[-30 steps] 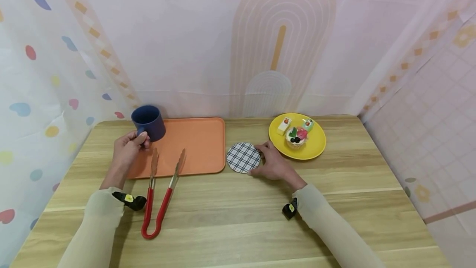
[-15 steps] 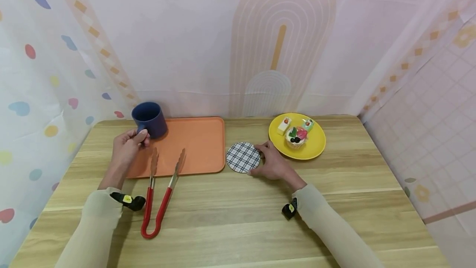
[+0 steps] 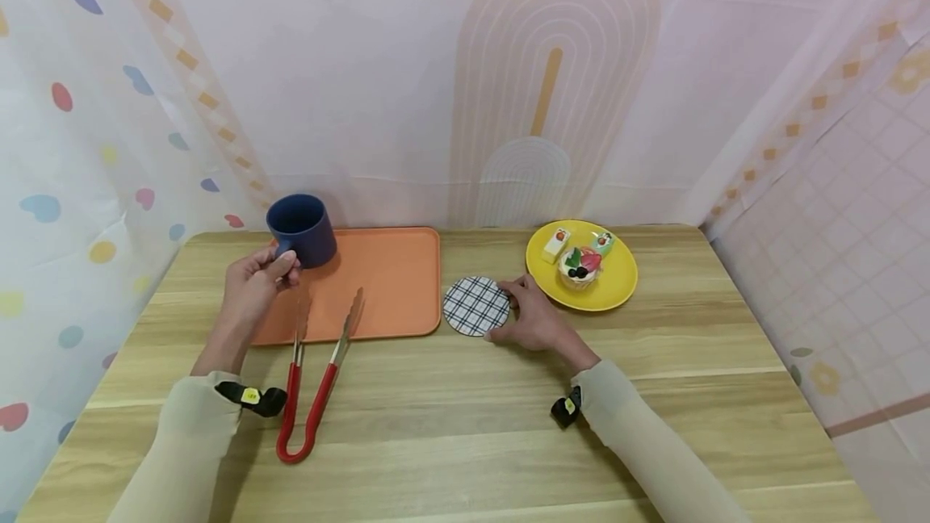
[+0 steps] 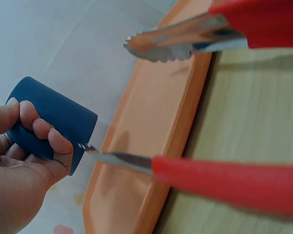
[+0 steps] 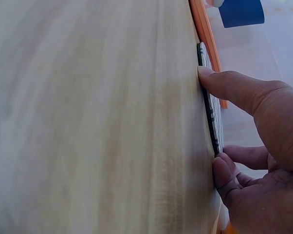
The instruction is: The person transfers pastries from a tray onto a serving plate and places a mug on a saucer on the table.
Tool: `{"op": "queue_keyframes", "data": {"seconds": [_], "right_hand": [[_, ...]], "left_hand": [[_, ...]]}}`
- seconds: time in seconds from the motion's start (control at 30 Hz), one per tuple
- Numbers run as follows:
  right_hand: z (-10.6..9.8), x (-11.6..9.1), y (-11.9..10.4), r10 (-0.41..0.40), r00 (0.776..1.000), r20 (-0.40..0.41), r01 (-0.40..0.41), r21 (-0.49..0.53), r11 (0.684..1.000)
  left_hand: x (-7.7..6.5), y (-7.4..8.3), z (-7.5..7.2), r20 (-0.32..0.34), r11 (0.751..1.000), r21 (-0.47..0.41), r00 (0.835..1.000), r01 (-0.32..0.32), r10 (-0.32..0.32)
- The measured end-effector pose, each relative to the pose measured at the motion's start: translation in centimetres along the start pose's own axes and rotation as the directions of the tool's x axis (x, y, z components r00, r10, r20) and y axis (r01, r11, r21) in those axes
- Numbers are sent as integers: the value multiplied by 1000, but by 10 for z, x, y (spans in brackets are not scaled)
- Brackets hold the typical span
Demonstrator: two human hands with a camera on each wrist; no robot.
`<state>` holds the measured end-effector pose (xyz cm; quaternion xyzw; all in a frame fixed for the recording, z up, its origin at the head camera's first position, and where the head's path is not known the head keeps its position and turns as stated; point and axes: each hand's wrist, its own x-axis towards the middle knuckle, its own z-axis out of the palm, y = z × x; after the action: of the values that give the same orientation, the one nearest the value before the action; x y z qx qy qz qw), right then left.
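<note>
My left hand [image 3: 250, 289] grips a dark blue mug [image 3: 308, 236] by its handle. In the left wrist view the mug [image 4: 68, 109] hangs above the orange tray [image 4: 146, 117], apart from it. On the table lies a round black-and-white checked coaster [image 3: 471, 307], just right of the tray. My right hand [image 3: 536, 317] holds the coaster's right edge between thumb and fingers; the right wrist view shows the thumb [image 5: 229, 85] against its rim. Red-handled metal tongs [image 3: 320, 403] lie spread, their tips over the tray's front edge, close to my left hand.
A yellow plate [image 3: 619, 285] stands at the back right, beyond my right hand. On it sit a fruit-topped cupcake [image 3: 580, 271] and two small cake pieces, one white and yellow [image 3: 555, 244], one green [image 3: 602, 243]. A patterned cloth [image 3: 363, 87] hangs behind the table.
The mug has risen slightly and shifted right over the tray in my left hand. My right hand and the coaster have stayed in place.
</note>
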<state>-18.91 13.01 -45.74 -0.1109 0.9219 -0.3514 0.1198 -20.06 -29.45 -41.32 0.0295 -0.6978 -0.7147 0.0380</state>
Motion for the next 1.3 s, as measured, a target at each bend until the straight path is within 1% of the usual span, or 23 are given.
{"op": "queue_keyframes", "data": {"seconds": [0.17, 0.4, 0.7, 0.87, 1.03, 1.13, 1.3], "right_hand": [[0, 0, 0, 0, 1000, -2, 0, 8, 1000], [-1, -1, 0, -2, 1000, -2, 2, 5, 1000], [-1, -2, -1, -16, 1000, -5, 16, 9, 1000], [-1, -2, -1, -18, 1000, -6, 18, 14, 1000], [-1, -2, -2, -15, 1000, 0, 15, 25, 1000], [-1, -2, -1, -13, 1000, 3, 13, 30, 999], [0, -2, -1, -8, 1000, 3, 8, 29, 1000]], "left_hand": [[-4, 4, 7, 4, 1000, 7, 1000, -10, 10], [-10, 10, 20, 7, 998, -9, 998, -58, 58], [-22, 22, 37, 20, 996, -9, 995, -94, 94], [-28, 28, 46, 29, 990, 10, 990, -138, 137], [-32, 32, 52, 54, 984, -5, 983, -178, 178], [-34, 33, 56, 66, 982, 16, 980, -189, 188], [-39, 34, 63, 81, 982, 51, 981, -183, 179]]}}
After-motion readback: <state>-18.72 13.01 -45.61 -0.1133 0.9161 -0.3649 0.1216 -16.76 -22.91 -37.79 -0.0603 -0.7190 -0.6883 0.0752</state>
